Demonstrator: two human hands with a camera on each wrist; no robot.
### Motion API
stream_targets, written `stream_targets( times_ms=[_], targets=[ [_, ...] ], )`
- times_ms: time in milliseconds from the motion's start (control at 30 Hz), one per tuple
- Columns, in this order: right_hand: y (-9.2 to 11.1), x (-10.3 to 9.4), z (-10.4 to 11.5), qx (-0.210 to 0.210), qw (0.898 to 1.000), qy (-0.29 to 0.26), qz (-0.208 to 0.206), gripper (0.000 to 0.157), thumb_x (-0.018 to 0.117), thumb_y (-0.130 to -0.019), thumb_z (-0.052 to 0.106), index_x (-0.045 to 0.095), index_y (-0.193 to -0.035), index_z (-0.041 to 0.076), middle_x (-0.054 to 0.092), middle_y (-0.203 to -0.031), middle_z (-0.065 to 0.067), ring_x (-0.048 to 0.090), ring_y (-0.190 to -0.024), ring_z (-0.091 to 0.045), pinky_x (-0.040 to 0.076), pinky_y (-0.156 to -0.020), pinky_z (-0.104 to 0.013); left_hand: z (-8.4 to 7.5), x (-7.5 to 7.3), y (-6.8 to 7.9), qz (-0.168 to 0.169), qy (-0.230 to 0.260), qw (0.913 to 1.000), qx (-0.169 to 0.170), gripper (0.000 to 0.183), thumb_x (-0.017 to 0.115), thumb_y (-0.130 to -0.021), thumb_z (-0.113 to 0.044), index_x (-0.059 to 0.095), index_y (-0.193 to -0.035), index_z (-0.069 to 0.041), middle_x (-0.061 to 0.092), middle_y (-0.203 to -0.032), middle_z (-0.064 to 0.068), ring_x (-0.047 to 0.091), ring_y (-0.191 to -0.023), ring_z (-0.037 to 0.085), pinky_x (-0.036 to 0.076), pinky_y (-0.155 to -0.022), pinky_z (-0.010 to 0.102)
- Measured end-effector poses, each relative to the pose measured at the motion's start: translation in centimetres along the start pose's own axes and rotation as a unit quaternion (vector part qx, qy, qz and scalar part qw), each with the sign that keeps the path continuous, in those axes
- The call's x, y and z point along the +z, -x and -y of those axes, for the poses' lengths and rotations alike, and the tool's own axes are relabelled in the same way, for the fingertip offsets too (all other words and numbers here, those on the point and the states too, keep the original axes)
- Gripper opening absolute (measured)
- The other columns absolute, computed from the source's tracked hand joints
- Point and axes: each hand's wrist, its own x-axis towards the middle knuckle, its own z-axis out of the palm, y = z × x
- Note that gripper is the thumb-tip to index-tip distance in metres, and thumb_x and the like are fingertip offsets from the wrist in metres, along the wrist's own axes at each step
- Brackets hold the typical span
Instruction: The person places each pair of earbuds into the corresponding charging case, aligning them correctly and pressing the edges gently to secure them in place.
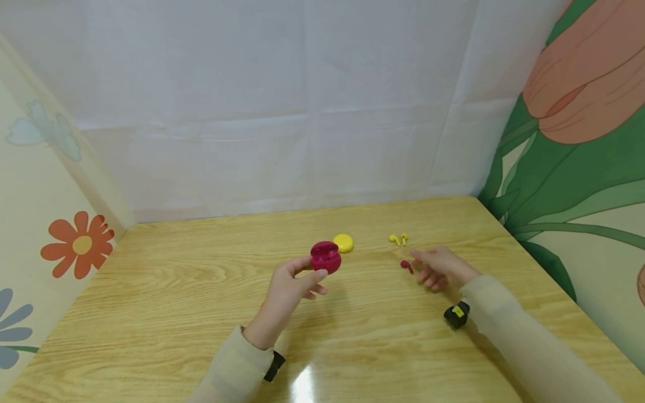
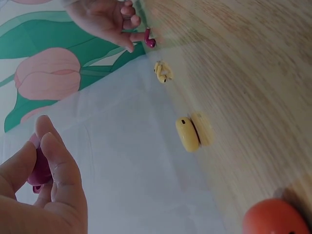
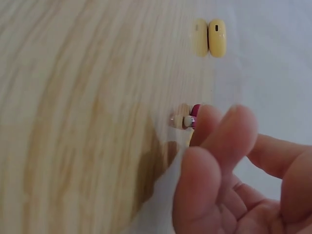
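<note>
In the head view my left hand (image 1: 287, 291) holds a magenta earbud case (image 1: 327, 263) above the table, its lid raised. Thumb and fingers pinch the case (image 2: 40, 168) in the left wrist view. My right hand (image 1: 440, 268) is just right of a magenta earbud (image 1: 406, 266) lying on the table, fingers loosely bent and nothing gripped. The right wrist view shows that earbud (image 3: 196, 110) partly behind the fingertips; whether they touch it I cannot tell. What sits inside the case is too small to make out.
A round yellow case (image 1: 344, 243) lies behind the magenta one. Two yellow earbuds (image 1: 398, 239) lie beyond my right hand. A red-orange rounded object (image 2: 275, 217) rests on the table near my left forearm. A white cloth (image 1: 302, 112) hangs behind the wooden table (image 1: 176, 291).
</note>
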Motion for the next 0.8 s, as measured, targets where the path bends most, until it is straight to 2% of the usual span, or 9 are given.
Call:
stream_targets(
  times_ms=[167, 233, 433, 633, 800],
  targets=[
    [-0.2, 0.0, 0.0, 0.007, 1.000, 0.002, 0.003, 0.035, 0.052, -0.101, 0.031, 0.058, -0.100, -0.003, 0.062, -0.065, -0.004, 0.056, -0.049, -0.009, 0.050, -0.049, -0.025, -0.1, -0.1, 0.2, 0.005, -0.003, 1.0000, 0.004, 0.037, 0.069, -0.091, -0.013, 0.062, -0.123, 0.004, 0.065, -0.108, 0.013, 0.068, -0.064, 0.017, 0.052, -0.061, 0.027],
    [-0.3, 0.0, 0.0, 0.012, 1.000, -0.002, 0.008, 0.031, 0.054, -0.100, 0.030, 0.060, -0.095, 0.000, 0.062, -0.064, -0.004, 0.055, -0.048, -0.009, 0.049, -0.048, -0.025, -0.1, -0.1, 0.3, 0.006, -0.003, 1.0000, 0.006, 0.037, 0.070, -0.091, -0.013, 0.062, -0.123, 0.004, 0.065, -0.109, 0.013, 0.068, -0.065, 0.017, 0.052, -0.061, 0.028],
    [-0.7, 0.1, 0.0, 0.024, 0.999, -0.006, 0.022, 0.028, 0.056, -0.099, 0.027, 0.063, -0.094, 0.001, 0.062, -0.066, -0.003, 0.055, -0.051, -0.009, 0.049, -0.049, -0.024, -0.1, -0.1, 0.3, 0.009, -0.001, 0.9999, 0.008, 0.037, 0.069, -0.091, -0.013, 0.063, -0.123, 0.004, 0.065, -0.108, 0.013, 0.068, -0.065, 0.017, 0.052, -0.061, 0.028],
    [-1.1, 0.3, 0.0, 0.027, 0.999, -0.002, 0.019, 0.023, 0.060, -0.097, 0.026, 0.060, -0.086, 0.007, 0.060, -0.065, -0.002, 0.055, -0.051, -0.009, 0.050, -0.048, -0.025, 0.0, -0.1, 0.1, 0.007, -0.003, 0.9999, 0.010, 0.035, 0.069, -0.091, -0.012, 0.063, -0.122, 0.004, 0.065, -0.109, 0.013, 0.068, -0.064, 0.016, 0.051, -0.060, 0.027],
    [-1.4, 0.5, -0.1, 0.020, 1.000, -0.004, 0.024, 0.021, 0.061, -0.097, 0.021, 0.057, -0.081, 0.008, 0.057, -0.063, -0.001, 0.053, -0.049, -0.008, 0.049, -0.047, -0.024, -0.2, -0.1, 0.3, 0.005, -0.005, 0.9999, 0.009, 0.036, 0.069, -0.091, -0.013, 0.063, -0.122, 0.004, 0.064, -0.110, 0.014, 0.068, -0.065, 0.017, 0.052, -0.061, 0.028]
  ],
)
